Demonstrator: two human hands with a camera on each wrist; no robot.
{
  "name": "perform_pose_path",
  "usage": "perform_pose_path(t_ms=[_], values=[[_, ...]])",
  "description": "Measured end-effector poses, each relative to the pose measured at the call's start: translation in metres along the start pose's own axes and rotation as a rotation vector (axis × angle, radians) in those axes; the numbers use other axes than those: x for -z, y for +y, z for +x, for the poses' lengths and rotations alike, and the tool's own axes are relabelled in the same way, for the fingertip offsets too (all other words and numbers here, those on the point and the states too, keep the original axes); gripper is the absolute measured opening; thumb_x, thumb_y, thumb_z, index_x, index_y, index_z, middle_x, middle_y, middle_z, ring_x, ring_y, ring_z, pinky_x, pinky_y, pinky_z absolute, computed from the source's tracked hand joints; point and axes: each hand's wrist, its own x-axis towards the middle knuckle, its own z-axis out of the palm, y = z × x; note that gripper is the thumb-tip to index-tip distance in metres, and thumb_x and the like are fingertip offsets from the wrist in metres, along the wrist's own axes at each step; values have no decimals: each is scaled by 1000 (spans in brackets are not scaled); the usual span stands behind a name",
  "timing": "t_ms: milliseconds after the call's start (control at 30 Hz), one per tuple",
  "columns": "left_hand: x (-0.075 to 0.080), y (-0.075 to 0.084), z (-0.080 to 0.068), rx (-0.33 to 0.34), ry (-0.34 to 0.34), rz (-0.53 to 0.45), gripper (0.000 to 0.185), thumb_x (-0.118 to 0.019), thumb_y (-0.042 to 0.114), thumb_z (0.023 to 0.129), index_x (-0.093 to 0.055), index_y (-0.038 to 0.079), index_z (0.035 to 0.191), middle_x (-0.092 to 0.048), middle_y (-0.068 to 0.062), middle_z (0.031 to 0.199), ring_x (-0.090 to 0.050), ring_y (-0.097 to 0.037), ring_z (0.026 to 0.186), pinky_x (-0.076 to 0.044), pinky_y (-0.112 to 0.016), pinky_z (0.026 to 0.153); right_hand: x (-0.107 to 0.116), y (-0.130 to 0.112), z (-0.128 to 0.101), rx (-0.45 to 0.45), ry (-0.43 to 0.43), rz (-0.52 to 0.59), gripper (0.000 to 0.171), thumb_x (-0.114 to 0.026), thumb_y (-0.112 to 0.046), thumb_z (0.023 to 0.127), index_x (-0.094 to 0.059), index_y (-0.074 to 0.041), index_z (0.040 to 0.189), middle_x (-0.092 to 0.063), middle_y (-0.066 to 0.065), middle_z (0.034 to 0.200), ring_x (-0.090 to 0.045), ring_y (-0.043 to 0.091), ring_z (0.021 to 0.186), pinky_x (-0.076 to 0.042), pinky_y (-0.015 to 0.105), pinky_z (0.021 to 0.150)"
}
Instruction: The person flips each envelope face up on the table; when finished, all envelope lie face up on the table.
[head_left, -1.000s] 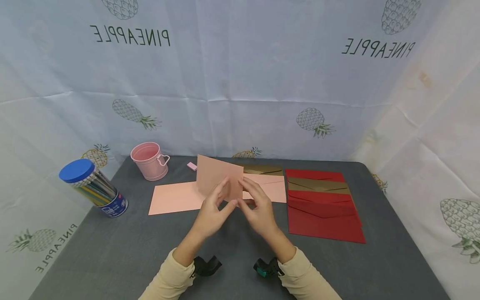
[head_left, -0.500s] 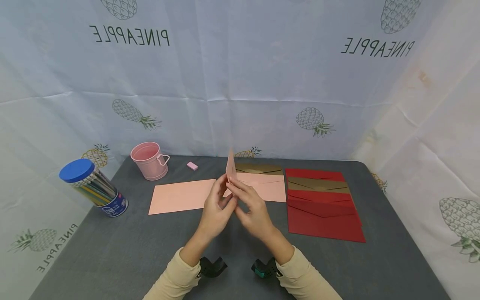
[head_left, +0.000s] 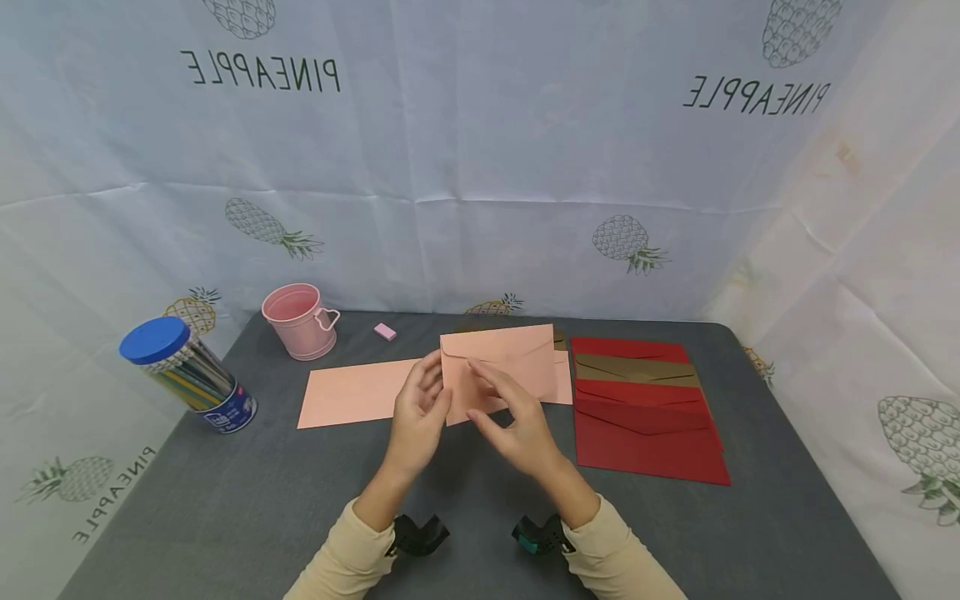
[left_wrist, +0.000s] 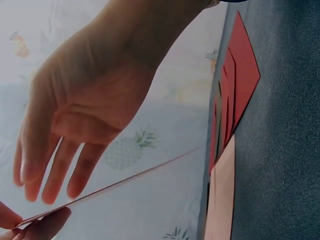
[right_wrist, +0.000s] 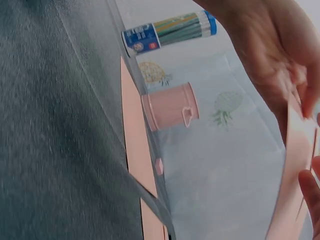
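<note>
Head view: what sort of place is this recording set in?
Probably a staged tabletop recording spot, not a real office: a grey table enclosed by a pineapple-print cloth backdrop, with stationery laid out, red envelopes and a pencil tub.

The brown envelope (head_left: 558, 339) at 12 o'clock is mostly hidden behind the pink envelope (head_left: 498, 367); the right hand (right_wrist: 272, 52) is blurred and cut off.
</note>
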Motion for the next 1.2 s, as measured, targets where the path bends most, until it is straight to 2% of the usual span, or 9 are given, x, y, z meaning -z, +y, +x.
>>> perform_pose_path(t_ms=[133,267,333,467,600,800,967,1067,1200], values=[[5,-1,-1,57,-3,-41,50,-43,-11,93,-31,-4,142,-42,-26,141,-45,-35,130,-49,-30,94,13,0,0,-55,39,52,62,-72,11,75,-47,9,131,-54,25,128,-54,34,117,-52,49,88],[10,-2,0,100,2,-137,58,-41,-12,93,-26,6,146,-43,-27,139,-51,-33,124,-55,-27,84,33,-8,2,-144,84,92,58,-68,18,74,-46,17,127,-50,33,128,-50,41,118,-47,55,91],[14,-3,1,107,1,-187,62,-41,-14,92,-24,9,148,-44,-28,136,-57,-28,115,-56,-24,76,43,0,-3,-180,109,108,58,-67,18,75,-45,16,129,-49,33,131,-50,35,122,-46,48,96],[22,-6,2,103,-8,-220,62,-43,-14,92,-25,6,148,-45,-30,130,-63,-14,90,-50,-16,58,61,13,-12,-243,162,123,59,-65,17,78,-42,15,132,-46,32,135,-47,39,124,-43,33,104],[28,-9,4,107,-32,-222,55,-45,-12,93,-31,1,144,-45,-27,131,-61,-9,86,-48,-14,55,75,14,-17,-306,204,131,58,-62,18,79,-40,17,133,-43,34,136,-41,51,122,-41,27,104],[37,-16,5,152,-52,-226,53,-43,-12,92,-33,-1,143,-46,-26,131,-59,-9,79,-48,-15,55,83,30,-27,-413,218,155,60,-63,14,82,-40,11,137,-41,29,141,-45,39,123,-43,15,98],[41,-20,6,171,-53,-239,53,-44,-13,91,-32,-3,142,-51,-21,125,-60,-10,80,-47,-15,54,86,49,-38,-491,209,241,61,-63,12,83,-40,6,139,-33,21,148,-45,20,124,-47,15,93],[43,-25,6,187,-66,-243,54,-43,-13,91,-32,-4,142,-52,-18,123,-61,-10,85,-50,-15,59,87,57,-42,-530,190,277,60,-64,9,84,-42,3,139,-37,19,145,-49,13,120,-51,16,86],[48,-35,7,229,-86,-220,54,-44,-13,91,-31,-4,142,-48,-25,128,-61,-13,97,-55,-20,68,90,62,-46,-585,148,316,56,-65,4,85,-44,4,137,-44,23,139,-57,8,109,-54,18,79]])
